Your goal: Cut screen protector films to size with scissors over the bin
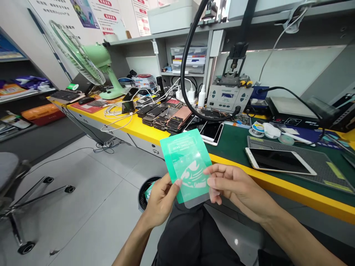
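Above my lap, my left hand (161, 201) has its thumb and fingers closed on the lower left edge of a green packet (181, 143) labelled "CUTTING SKIN". A clear film sheet (197, 200) with rounded corners overlaps the packet's front, and its bottom sticks out past the packet. The left thumb lies at the film's left edge. On the other side, my right hand (235, 186) pinches the right edge of the film between thumb and fingers. Nearest to the right hand on the bench is a white-framed tablet (280, 160), lying face up on a grey mat (324, 173).
The yellow-edged bench (266, 181) carries stacked phones (169, 116), white cables (119, 111) and a grey repair station (229, 96). A thick black hose (185, 66) arches over it. A green fan (97, 55) stands left. Below are a waste bin (142, 192) and a wheeled chair (16, 184).
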A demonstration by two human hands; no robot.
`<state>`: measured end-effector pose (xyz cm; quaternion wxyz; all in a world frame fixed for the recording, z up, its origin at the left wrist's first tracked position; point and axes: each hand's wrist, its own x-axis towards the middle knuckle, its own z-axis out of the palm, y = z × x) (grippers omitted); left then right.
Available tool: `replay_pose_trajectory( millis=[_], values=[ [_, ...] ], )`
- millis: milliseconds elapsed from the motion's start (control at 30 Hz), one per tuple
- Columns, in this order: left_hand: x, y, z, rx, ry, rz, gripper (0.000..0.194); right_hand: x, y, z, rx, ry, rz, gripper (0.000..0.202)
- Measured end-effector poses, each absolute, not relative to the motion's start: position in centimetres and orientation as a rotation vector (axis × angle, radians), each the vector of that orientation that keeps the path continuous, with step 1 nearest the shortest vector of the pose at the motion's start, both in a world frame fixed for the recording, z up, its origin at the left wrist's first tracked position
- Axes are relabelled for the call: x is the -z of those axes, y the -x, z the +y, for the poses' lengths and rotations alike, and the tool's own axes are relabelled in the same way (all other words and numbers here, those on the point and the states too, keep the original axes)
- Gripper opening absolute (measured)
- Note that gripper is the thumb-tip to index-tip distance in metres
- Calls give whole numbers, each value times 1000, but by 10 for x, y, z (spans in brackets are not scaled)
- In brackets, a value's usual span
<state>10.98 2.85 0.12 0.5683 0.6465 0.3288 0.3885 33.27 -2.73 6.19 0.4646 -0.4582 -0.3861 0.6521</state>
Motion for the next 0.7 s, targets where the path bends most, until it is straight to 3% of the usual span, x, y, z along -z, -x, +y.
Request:
replay_pose_trajectory(
  millis=[300, 700],
  values=[
    [2, -112, 29, -961, -1526, 762, 31, -62, -326, -30, -1584, 1012, -1056, 26],
    [-12, -111, 28, -913, -1243, 680, 34, -58, -332, -30, -1287, 1153, -1135, 31]
  ],
)
